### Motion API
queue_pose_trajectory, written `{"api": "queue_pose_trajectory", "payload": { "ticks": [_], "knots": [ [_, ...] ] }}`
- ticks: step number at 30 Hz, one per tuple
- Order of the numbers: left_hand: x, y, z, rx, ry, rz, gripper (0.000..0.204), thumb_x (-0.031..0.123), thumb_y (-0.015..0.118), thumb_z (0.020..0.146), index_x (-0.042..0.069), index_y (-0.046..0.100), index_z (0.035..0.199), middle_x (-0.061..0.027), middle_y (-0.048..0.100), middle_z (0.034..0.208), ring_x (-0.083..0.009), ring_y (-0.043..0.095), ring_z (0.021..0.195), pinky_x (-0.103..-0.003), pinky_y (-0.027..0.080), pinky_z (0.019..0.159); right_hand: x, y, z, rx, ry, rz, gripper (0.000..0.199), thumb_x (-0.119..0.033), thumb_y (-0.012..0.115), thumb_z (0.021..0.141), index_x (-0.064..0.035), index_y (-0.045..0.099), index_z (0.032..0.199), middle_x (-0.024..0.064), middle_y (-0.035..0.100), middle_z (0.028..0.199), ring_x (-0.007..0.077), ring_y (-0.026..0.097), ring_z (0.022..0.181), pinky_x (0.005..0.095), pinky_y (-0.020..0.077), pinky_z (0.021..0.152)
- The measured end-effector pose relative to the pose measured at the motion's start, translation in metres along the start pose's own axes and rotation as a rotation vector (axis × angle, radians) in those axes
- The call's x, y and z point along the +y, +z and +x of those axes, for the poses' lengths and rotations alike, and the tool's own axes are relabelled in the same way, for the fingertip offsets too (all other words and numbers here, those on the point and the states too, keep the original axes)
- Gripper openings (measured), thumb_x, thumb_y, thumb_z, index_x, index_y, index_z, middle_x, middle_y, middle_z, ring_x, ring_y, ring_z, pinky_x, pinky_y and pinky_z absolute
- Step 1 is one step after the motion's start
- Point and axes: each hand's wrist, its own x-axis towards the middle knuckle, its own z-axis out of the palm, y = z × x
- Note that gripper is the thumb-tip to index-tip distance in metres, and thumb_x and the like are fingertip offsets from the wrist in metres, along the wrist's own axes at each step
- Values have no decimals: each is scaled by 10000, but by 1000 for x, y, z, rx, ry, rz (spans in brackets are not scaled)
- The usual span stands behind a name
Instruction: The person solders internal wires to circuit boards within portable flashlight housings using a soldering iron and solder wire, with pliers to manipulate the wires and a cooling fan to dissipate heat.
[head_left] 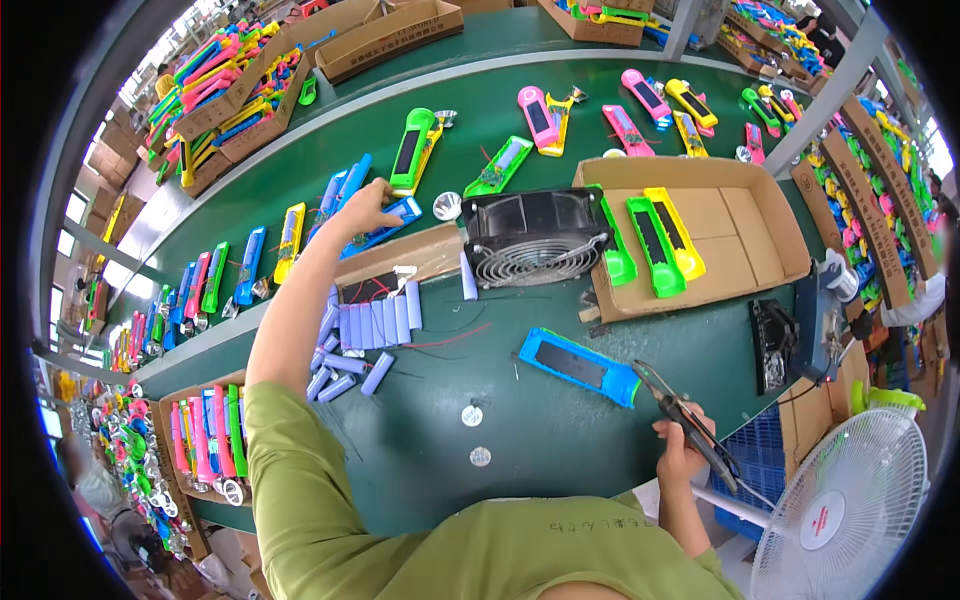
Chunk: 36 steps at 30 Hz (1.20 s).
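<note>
My left hand [365, 211] reaches over to the green conveyor, its fingers closed around a blue lamp casing [400, 212]; the exact grip is partly hidden. My right hand [680, 450] holds a soldering iron [708, 450], its tip pointing up and left. Close to that tip, a blue casing with a dark panel [570, 364] lies on the green bench. A bundle of purple cylindrical batteries [378, 322] with thin wires sits below my left forearm, loose cells beside it.
A black square fan [535, 235] stands beside a cardboard tray [735, 230] holding green and yellow casings. Colourful casings line the conveyor [470, 110]. A white fan [840, 510] is at lower right, near a blue machine [820, 325]. Boxes of casings [210, 435] stand at left.
</note>
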Motion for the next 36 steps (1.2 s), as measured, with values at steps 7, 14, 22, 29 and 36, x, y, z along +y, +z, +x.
{"api": "queue_pose_trajectory", "payload": {
  "ticks": [7, 14, 22, 29, 36],
  "knots": [
    [14, -6, -8, 38, 205, 402, 651, 246, 793, 538, 37, 537, 1099, -207, 590, 1020, -348, 560, 966, -391, 449, 835, -29, 20, 16, -297, -355, -187, 286, 37, 595, 747, -33, 505, 1008, 109, 654, 746, 213, 601, 669, 376, 423, 859],
    [146, -88, -155, 525, 247, 318, 613, 185, 769, 579, 109, 489, 1119, -172, 620, 971, -323, 608, 910, -371, 471, 769, -9, 30, 21, -329, -509, -409, 401, -27, 682, 687, -70, 522, 1053, 73, 655, 900, 248, 598, 897, 444, 390, 938],
    [144, 67, -308, 388, -39, -631, 330, 159, 748, 649, 51, 552, 892, -13, 538, 805, -95, 515, 740, -257, 439, 649, -27, 42, 67, -345, -691, -239, 537, -132, 756, 651, -63, 484, 1109, 95, 622, 1037, 227, 610, 923, 453, 406, 927],
    [180, 148, -353, 669, -70, -95, 282, 141, 748, 639, 65, 616, 876, -59, 591, 868, -190, 555, 824, -297, 418, 741, -2, 48, 33, -445, -528, -289, 478, -24, 662, 714, -48, 463, 1148, 90, 630, 1030, 279, 601, 864, 365, 463, 838],
    [205, 142, -254, 443, 753, 110, 221, 64, 603, 701, 52, 605, 921, -82, 589, 990, -248, 561, 904, -356, 430, 764, -18, 39, 37, -194, -465, -62, 335, 44, 560, 805, -35, 453, 1112, 118, 649, 989, 221, 632, 890, 281, 491, 706]
  ]
}}
